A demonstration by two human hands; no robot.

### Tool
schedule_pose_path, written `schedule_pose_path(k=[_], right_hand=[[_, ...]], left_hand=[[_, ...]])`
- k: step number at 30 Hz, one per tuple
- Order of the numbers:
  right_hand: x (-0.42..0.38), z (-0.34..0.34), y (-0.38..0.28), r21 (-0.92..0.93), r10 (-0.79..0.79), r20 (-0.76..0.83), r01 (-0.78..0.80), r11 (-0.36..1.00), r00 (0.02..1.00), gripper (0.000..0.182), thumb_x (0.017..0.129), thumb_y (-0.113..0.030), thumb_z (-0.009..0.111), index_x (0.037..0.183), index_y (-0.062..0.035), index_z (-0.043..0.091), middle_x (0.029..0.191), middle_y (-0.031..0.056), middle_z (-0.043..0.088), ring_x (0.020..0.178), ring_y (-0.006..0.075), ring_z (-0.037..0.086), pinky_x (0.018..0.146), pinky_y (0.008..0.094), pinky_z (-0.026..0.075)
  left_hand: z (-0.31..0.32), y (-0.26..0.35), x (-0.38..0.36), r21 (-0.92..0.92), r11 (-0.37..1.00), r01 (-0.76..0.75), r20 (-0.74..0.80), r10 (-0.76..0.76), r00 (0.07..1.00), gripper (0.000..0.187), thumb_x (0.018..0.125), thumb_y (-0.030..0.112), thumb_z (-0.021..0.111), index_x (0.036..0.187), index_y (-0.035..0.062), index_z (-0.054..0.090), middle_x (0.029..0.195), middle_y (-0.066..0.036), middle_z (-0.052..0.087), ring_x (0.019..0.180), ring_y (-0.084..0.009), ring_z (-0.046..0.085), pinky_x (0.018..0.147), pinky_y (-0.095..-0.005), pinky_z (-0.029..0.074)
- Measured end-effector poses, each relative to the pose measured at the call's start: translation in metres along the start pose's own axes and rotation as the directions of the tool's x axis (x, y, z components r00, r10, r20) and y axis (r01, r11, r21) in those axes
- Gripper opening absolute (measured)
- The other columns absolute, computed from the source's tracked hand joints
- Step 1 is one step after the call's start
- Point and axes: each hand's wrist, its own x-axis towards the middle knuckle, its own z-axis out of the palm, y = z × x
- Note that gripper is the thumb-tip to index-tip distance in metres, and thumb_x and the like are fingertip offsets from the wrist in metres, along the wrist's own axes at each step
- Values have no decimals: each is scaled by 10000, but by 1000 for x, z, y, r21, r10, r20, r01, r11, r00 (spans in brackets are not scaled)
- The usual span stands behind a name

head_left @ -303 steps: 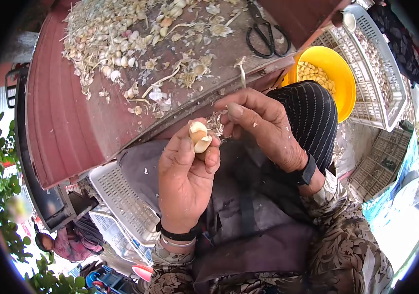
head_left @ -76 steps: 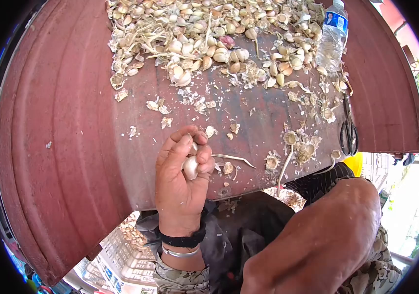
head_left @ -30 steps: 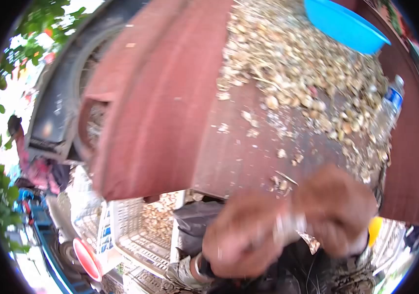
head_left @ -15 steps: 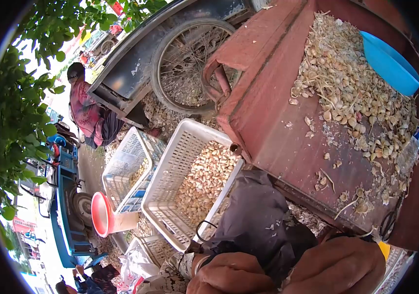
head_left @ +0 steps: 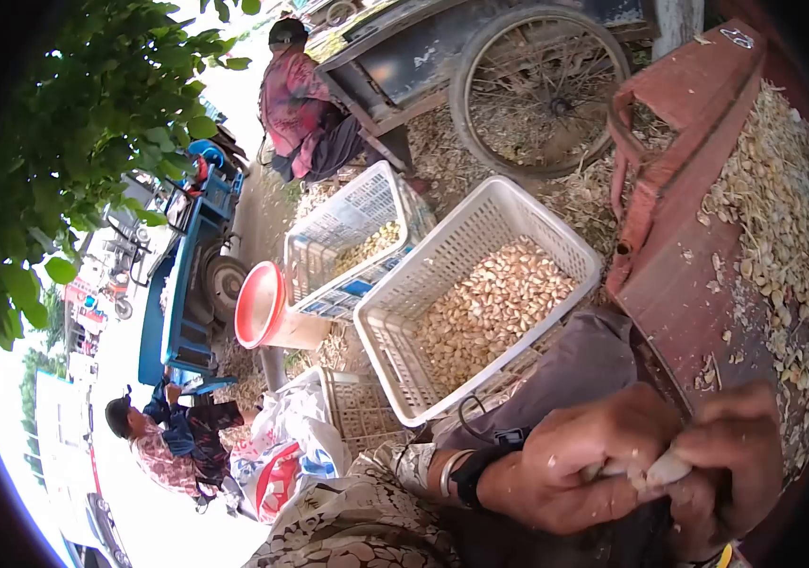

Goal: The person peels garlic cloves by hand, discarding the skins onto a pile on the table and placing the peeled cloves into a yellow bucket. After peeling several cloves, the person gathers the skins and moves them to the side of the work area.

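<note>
My left hand (head_left: pixel 603 464), with a dark watch and a light bracelet at its wrist, is closed around a piece of garlic, fingers bent inward. Against it, my right hand (head_left: pixel 731 464) pinches a pale garlic clove (head_left: pixel 669 469) between thumb and fingers. Both hands meet over my lap, and the fingers hide part of the garlic. Beyond them a white plastic crate (head_left: pixel 390 355) holds many peeled-apart garlic cloves (head_left: pixel 490 312). On the right, a heap of garlic (head_left: pixel 783 227) with dry skins and stalks lies on a reddish metal cart bed (head_left: pixel 669 293).
Behind the crate stand a second crate (head_left: pixel 343 204) and a red-rimmed bucket (head_left: pixel 261 305). A white plastic bag (head_left: pixel 300 435) is at lower left. A cart wheel (head_left: pixel 542 90) and a person in pink (head_left: pixel 296 104) are farther off. Another person (head_left: pixel 177 435) sits at left.
The view has swung, so the crates and carts appear farther right. My hands have come up from the bottom edge, and garlic now shows between them.
</note>
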Motion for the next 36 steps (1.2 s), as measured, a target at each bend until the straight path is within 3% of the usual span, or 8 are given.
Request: schedule_pose_path(k=[4,9,14,19,25,33,35,36], right_hand=[[-5,26,41,-109,83,-132,-98,989,988,192,829,-20,607,1019,12,612,847,151,587,757,299,583,667,352,472],[-14,57,65,-366,61,-128,-105,925,990,231,809,15,546,1033,15,603,892,159,576,794,304,586,699,369,468],[-18,65,75,-342,231,8,-215,915,973,345,820,15,518,1156,-1,594,1010,178,577,915,342,592,777,382,482],[-44,25,95,-101,310,6,-308,946,951,366,804,41,585,1168,5,584,1017,163,595,921,313,603,768,364,490],[-101,-75,158,-129,637,-400,-728,673,660,162,841,-79,591,922,48,652,787,151,641,721,206,621,648,325,481],[-133,-201,245,-343,452,-745,-862,373,492,187,810,-136,591,887,14,674,774,167,659,704,282,642,638,369,489],[-138,-216,274,-570,258,-707,-747,342,658,204,801,-170,606,929,-32,685,876,176,656,819,349,632,722,410,491],[-132,-214,276,-555,304,-727,-787,267,616,212,792,-156,613,969,-63,686,970,167,638,928,367,606,798,423,478]], left_hand=[[-28,0,-12,-251,841,479,-54,-506,861,225,951,108,543,1137,14,461,939,-76,598,827,-91,552,695,-241,440],[-46,-37,-33,-389,696,604,-117,-687,717,305,950,202,581,1195,54,477,925,-4,602,731,-35,542,608,-197,434],[-54,-52,-44,-494,657,569,-237,-732,639,147,953,173,569,1065,79,579,802,15,614,656,-46,544,558,-196,431],[-50,-61,-33,-639,397,659,-26,-867,497,194,934,124,541,1105,66,614,836,-41,582,618,-104,502,553,-227,406],[6,-121,8,-597,306,742,130,-875,466,244,959,255,506,1048,30,537,913,-93,490,628,-88,409,537,-200,347],[61,-235,44,-615,-82,784,448,-855,262,140,908,123,511,925,-14,536,902,-136,526,669,-141,472,519,-236,396],[60,-255,35,-592,-71,803,445,-859,252,142,904,120,517,941,-16,539,890,-133,535,673,-145,487,515,-232,402],[58,-261,30,-561,-35,827,408,-881,239,143,904,120,520,952,-13,540,887,-130,539,676,-145,495,513,-229,408]])
